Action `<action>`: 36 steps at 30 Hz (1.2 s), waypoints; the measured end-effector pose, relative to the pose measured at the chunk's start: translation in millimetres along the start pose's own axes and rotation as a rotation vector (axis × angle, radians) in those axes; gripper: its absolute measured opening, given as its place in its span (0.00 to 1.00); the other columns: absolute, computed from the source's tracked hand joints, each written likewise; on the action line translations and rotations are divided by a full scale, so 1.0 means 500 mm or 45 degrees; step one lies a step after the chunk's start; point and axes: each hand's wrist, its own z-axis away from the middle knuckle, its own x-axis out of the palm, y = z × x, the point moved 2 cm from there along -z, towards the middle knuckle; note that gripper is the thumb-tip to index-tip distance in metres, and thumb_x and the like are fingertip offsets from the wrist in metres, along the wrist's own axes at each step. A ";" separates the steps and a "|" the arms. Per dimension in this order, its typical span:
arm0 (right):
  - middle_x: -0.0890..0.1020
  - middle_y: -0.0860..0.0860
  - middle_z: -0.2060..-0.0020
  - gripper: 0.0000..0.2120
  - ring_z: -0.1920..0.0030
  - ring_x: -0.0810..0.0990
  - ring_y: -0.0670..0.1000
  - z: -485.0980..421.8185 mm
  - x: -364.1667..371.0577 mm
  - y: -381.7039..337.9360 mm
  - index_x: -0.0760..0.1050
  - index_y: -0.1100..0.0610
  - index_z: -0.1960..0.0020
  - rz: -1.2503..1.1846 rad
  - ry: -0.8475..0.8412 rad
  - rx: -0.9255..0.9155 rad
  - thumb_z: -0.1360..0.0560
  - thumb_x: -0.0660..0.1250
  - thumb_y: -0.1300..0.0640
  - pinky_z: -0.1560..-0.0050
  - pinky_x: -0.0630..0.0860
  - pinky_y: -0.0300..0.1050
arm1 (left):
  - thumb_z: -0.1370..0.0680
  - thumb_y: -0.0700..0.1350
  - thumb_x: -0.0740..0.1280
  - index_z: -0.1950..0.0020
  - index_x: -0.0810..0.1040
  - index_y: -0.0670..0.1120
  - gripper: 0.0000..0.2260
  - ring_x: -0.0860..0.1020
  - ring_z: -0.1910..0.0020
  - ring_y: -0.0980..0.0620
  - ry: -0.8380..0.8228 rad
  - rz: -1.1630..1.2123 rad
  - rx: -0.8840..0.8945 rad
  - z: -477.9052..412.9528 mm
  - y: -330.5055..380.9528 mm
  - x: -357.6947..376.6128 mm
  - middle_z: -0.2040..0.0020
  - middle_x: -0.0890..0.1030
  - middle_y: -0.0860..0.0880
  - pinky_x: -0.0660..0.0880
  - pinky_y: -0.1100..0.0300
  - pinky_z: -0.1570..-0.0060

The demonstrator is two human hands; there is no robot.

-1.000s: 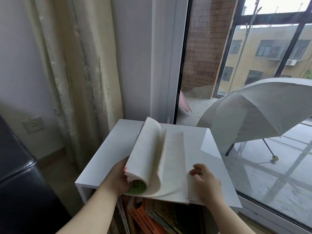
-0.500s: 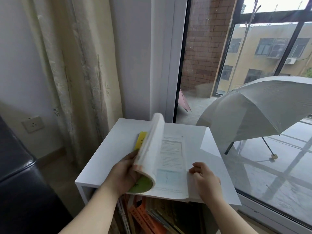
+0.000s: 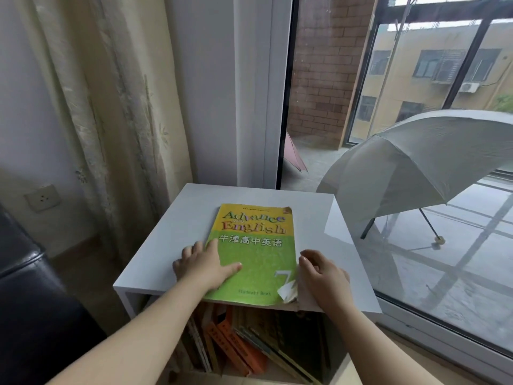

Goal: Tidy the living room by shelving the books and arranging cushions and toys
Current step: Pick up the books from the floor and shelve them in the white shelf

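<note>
The left hand (image 3: 205, 266) lies open, flat on the book (image 3: 254, 254), which rests closed on the white surface (image 3: 155, 254). The right hand (image 3: 322, 273), loosely open, touches its torn corner. Light, floppy paperback; best gripped along the spine.

Cream curtain (image 3: 111, 107) left; large window (image 3: 416, 134) right; grey daylight; black sofa (image 3: 25, 301).

Shelf top (image 3: 172, 240) bare beside book (image 3: 255, 254).

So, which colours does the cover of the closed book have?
Yellow band on top, green below, on the book; head view.
</note>
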 end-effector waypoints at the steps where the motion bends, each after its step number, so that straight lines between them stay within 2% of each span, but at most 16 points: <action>1: 0.80 0.49 0.43 0.14 0.37 0.72 0.50 0.000 0.000 0.000 0.74 0.47 0.39 0.027 -0.013 -0.008 0.21 0.57 0.49 0.37 0.61 0.44 | 0.28 0.66 0.63 0.25 0.52 0.52 0.38 0.60 0.30 0.43 -0.032 0.071 -0.054 0.000 -0.002 0.003 0.28 0.61 0.47 0.64 0.49 0.36; 3: 0.79 0.47 0.42 0.15 0.35 0.70 0.49 0.001 0.000 -0.002 0.71 0.45 0.36 0.051 -0.054 -0.032 0.21 0.56 0.48 0.38 0.58 0.43 | 0.28 0.60 0.68 0.27 0.56 0.47 0.37 0.64 0.32 0.42 0.010 0.257 -0.122 0.002 -0.005 0.005 0.30 0.67 0.46 0.68 0.50 0.39; 7: 0.78 0.46 0.42 0.19 0.35 0.69 0.49 0.004 -0.008 -0.003 0.66 0.47 0.31 0.002 -0.162 -0.035 0.22 0.60 0.47 0.37 0.58 0.42 | 0.25 0.50 0.69 0.40 0.69 0.40 0.21 0.75 0.44 0.43 0.143 0.823 -0.309 0.006 -0.043 -0.013 0.42 0.76 0.43 0.72 0.54 0.48; 10: 0.77 0.44 0.41 0.22 0.36 0.69 0.47 0.014 -0.008 -0.001 0.69 0.46 0.34 0.093 -0.204 -0.116 0.26 0.67 0.48 0.37 0.59 0.41 | 0.24 0.50 0.67 0.50 0.79 0.40 0.13 0.78 0.52 0.46 -0.041 1.147 -0.255 0.005 -0.062 -0.017 0.48 0.81 0.44 0.73 0.57 0.51; 13: 0.75 0.44 0.39 0.22 0.36 0.69 0.47 0.026 -0.007 0.004 0.70 0.46 0.34 0.143 -0.224 -0.175 0.27 0.68 0.47 0.35 0.60 0.40 | 0.21 0.44 0.64 0.45 0.78 0.41 0.09 0.78 0.57 0.50 -0.200 1.268 -0.134 0.032 -0.045 -0.016 0.49 0.80 0.46 0.71 0.64 0.61; 15: 0.75 0.43 0.38 0.21 0.35 0.70 0.48 0.032 -0.004 0.008 0.71 0.47 0.34 0.136 -0.217 -0.195 0.26 0.67 0.47 0.33 0.61 0.41 | 0.20 0.41 0.62 0.41 0.76 0.43 0.10 0.77 0.50 0.49 -0.090 1.241 -0.042 0.036 -0.042 -0.012 0.47 0.78 0.48 0.72 0.62 0.52; 17: 0.76 0.44 0.39 0.17 0.33 0.69 0.48 0.040 -0.001 0.008 0.73 0.47 0.36 0.118 -0.166 -0.204 0.25 0.65 0.47 0.31 0.60 0.44 | 0.21 0.41 0.63 0.45 0.77 0.48 0.07 0.77 0.45 0.45 0.071 1.227 -0.026 0.040 -0.042 -0.013 0.45 0.80 0.47 0.73 0.53 0.42; 19: 0.77 0.44 0.40 0.15 0.35 0.70 0.47 0.053 0.006 0.007 0.75 0.47 0.38 0.072 -0.117 -0.162 0.23 0.61 0.46 0.31 0.60 0.47 | 0.21 0.42 0.63 0.51 0.77 0.49 0.04 0.78 0.48 0.43 0.244 1.250 -0.040 0.057 -0.039 -0.015 0.50 0.81 0.45 0.75 0.48 0.44; 21: 0.81 0.46 0.48 0.12 0.41 0.76 0.50 0.084 0.011 0.006 0.77 0.49 0.44 -0.136 0.040 -0.133 0.23 0.62 0.46 0.37 0.67 0.47 | 0.21 0.43 0.63 0.53 0.77 0.49 0.04 0.78 0.50 0.43 0.416 1.448 -0.020 0.088 -0.036 -0.018 0.53 0.81 0.47 0.76 0.50 0.48; 23: 0.81 0.45 0.58 0.01 0.54 0.80 0.49 0.128 0.011 0.002 0.75 0.48 0.53 -0.449 0.245 -0.054 0.25 0.67 0.53 0.52 0.72 0.36 | 0.20 0.42 0.62 0.54 0.76 0.50 0.06 0.78 0.51 0.48 0.472 1.772 0.014 0.117 -0.034 -0.017 0.53 0.80 0.50 0.75 0.55 0.53; 24: 0.80 0.43 0.62 0.06 0.59 0.79 0.47 0.147 0.013 -0.002 0.73 0.47 0.57 -0.561 0.357 0.008 0.25 0.68 0.56 0.58 0.70 0.29 | 0.20 0.42 0.61 0.53 0.75 0.51 0.07 0.78 0.52 0.50 0.452 1.915 0.018 0.125 -0.033 -0.017 0.53 0.80 0.52 0.74 0.57 0.54; 26: 0.78 0.46 0.65 0.09 0.63 0.79 0.48 0.182 0.033 0.008 0.70 0.49 0.60 -0.746 0.462 0.171 0.27 0.70 0.54 0.61 0.69 0.29 | 0.20 0.40 0.60 0.50 0.75 0.52 0.07 0.77 0.48 0.52 0.344 2.102 0.002 0.136 -0.035 -0.001 0.49 0.80 0.52 0.72 0.54 0.47; 28: 0.79 0.52 0.62 0.13 0.59 0.79 0.56 0.201 0.074 0.021 0.72 0.54 0.55 -0.906 0.291 0.385 0.27 0.68 0.45 0.55 0.74 0.43 | 0.20 0.39 0.60 0.47 0.75 0.52 0.09 0.76 0.45 0.50 0.206 2.192 -0.028 0.145 -0.030 0.024 0.46 0.80 0.51 0.71 0.50 0.43; 29: 0.80 0.52 0.57 0.17 0.55 0.79 0.56 0.209 0.097 0.026 0.73 0.57 0.49 -1.002 0.129 0.478 0.26 0.65 0.43 0.52 0.76 0.49 | 0.20 0.38 0.59 0.48 0.75 0.51 0.09 0.77 0.46 0.51 0.142 2.221 -0.042 0.152 -0.027 0.036 0.47 0.80 0.51 0.71 0.51 0.46; 32: 0.82 0.53 0.50 0.16 0.52 0.82 0.54 0.216 0.144 0.024 0.71 0.54 0.40 -1.428 -0.326 0.716 0.23 0.60 0.47 0.59 0.80 0.51 | 0.21 0.35 0.60 0.48 0.74 0.48 0.10 0.78 0.50 0.52 -0.015 2.211 -0.050 0.168 -0.021 0.071 0.50 0.81 0.50 0.72 0.56 0.55; 36: 0.85 0.52 0.57 0.09 0.61 0.85 0.52 0.194 0.134 0.035 0.73 0.53 0.43 -1.581 -0.383 0.648 0.23 0.62 0.54 0.69 0.79 0.50 | 0.28 0.35 0.66 0.49 0.78 0.44 0.10 0.79 0.49 0.50 -0.183 2.084 -0.046 0.158 -0.058 0.089 0.54 0.84 0.49 0.71 0.54 0.44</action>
